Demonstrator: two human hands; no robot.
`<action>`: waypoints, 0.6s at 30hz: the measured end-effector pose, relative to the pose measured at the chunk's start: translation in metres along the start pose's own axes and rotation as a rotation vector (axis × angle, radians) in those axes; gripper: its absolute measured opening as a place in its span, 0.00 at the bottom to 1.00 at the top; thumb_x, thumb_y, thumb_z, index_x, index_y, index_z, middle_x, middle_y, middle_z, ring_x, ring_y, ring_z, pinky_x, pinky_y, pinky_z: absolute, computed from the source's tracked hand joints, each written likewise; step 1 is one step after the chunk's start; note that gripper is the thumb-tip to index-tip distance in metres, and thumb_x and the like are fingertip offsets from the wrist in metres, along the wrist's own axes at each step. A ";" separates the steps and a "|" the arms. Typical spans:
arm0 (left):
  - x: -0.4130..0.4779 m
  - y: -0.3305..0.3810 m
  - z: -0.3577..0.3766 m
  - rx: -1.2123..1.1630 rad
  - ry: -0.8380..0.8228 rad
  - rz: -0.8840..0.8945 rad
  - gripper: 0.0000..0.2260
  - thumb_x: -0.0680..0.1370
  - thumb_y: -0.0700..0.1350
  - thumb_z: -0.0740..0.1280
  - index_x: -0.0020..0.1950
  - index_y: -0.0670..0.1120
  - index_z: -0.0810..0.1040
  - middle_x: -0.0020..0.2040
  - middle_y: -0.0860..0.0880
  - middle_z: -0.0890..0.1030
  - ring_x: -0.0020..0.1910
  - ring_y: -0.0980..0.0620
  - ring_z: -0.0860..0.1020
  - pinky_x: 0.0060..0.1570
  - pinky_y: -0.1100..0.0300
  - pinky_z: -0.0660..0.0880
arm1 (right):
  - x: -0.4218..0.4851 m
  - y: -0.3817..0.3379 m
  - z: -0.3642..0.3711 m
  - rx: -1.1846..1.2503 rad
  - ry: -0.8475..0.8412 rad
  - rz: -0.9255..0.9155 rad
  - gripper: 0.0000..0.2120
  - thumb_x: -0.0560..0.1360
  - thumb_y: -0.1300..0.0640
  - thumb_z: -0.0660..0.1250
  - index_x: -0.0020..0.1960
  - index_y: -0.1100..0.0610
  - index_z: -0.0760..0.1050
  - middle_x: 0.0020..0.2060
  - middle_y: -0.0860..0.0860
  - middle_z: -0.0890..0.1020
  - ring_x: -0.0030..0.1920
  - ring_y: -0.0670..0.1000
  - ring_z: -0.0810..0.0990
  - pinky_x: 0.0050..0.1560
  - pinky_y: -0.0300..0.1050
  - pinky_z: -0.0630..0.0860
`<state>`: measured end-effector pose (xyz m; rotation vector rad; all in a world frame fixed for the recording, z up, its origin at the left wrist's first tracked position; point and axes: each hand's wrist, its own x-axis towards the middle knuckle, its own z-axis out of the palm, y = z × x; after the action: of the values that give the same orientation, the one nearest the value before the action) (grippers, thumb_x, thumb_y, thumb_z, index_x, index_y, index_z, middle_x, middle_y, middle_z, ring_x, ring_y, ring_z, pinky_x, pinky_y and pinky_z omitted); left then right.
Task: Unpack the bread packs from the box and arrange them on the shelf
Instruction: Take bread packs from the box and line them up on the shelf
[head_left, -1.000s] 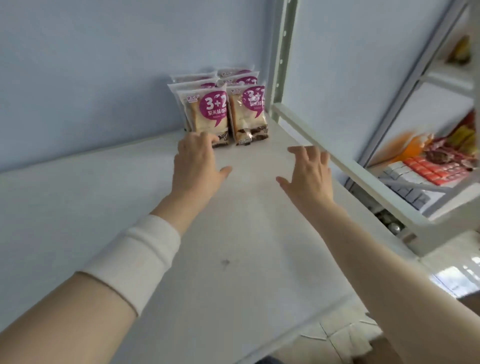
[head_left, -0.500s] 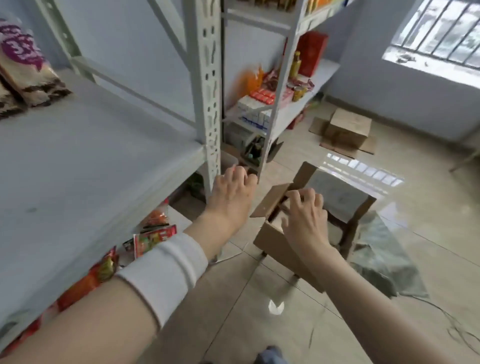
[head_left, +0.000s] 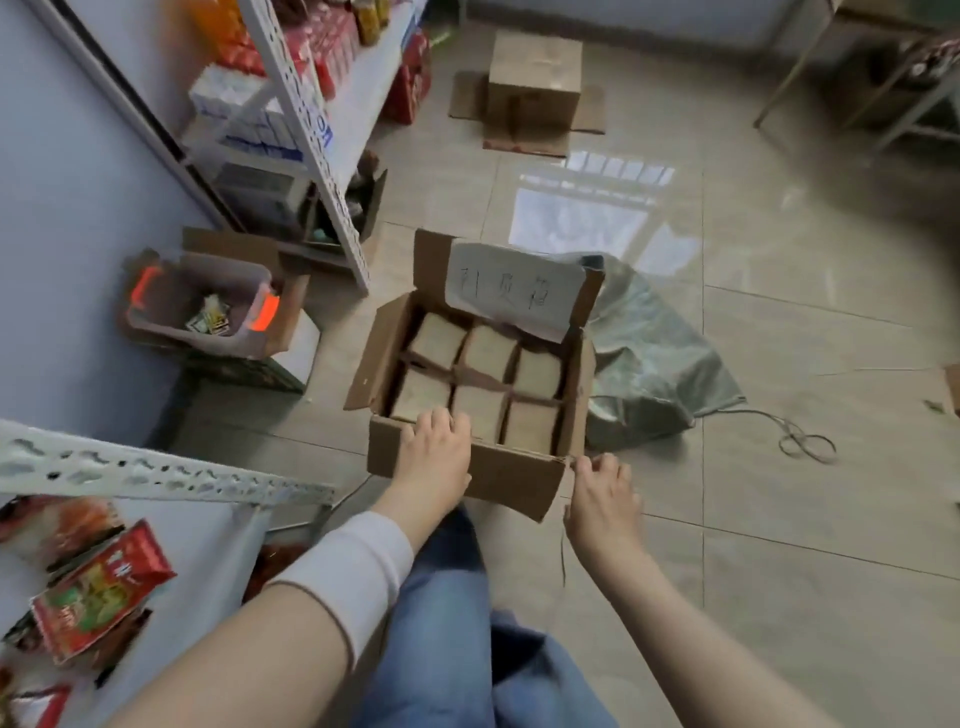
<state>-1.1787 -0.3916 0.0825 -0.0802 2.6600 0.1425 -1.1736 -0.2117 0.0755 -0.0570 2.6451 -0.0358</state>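
An open cardboard box (head_left: 509, 480) stands on the tiled floor in front of me, its flaps up. Inside it lie several bread packs (head_left: 485, 348) in two rows, seen from the top. My left hand (head_left: 436, 452) hovers over the box's near rim, fingers spread just above the nearest left pack, holding nothing. My right hand (head_left: 602, 499) is at the box's near right corner, outside it, fingers apart and empty. The shelf with the arranged packs is out of view.
A white shelf post (head_left: 156, 475) and a lower shelf with red snack bags (head_left: 98, 592) are at the lower left. A plastic bin (head_left: 202, 306) sits left of the box, a grey sack (head_left: 649, 358) to its right. A second closed carton (head_left: 535, 78) stands farther back.
My view has swung from the upper shelf down to the floor. Both hands have left the shelf and dropped to the near rim of the open box.
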 end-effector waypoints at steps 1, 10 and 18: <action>0.019 -0.002 0.004 -0.009 -0.007 0.008 0.24 0.73 0.50 0.68 0.64 0.44 0.64 0.63 0.43 0.68 0.63 0.43 0.67 0.60 0.51 0.66 | 0.015 -0.001 0.004 0.001 -0.016 0.013 0.19 0.73 0.60 0.64 0.62 0.55 0.65 0.59 0.55 0.68 0.59 0.56 0.68 0.55 0.49 0.70; 0.225 -0.027 0.072 -0.203 -0.133 -0.048 0.24 0.73 0.51 0.68 0.65 0.45 0.64 0.64 0.43 0.69 0.63 0.43 0.68 0.60 0.52 0.67 | 0.204 -0.028 0.067 0.159 -0.155 0.198 0.20 0.75 0.54 0.64 0.63 0.58 0.63 0.60 0.57 0.68 0.61 0.58 0.66 0.59 0.50 0.69; 0.373 -0.027 0.151 -0.721 0.040 -0.298 0.30 0.72 0.46 0.71 0.68 0.40 0.61 0.65 0.40 0.69 0.65 0.42 0.67 0.63 0.56 0.63 | 0.371 -0.027 0.146 0.440 -0.208 0.534 0.41 0.73 0.48 0.67 0.74 0.64 0.47 0.68 0.61 0.63 0.68 0.60 0.63 0.66 0.51 0.63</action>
<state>-1.4386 -0.4132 -0.2250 -0.7055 2.4615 0.9911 -1.4288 -0.2585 -0.2278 0.7435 2.3063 -0.4038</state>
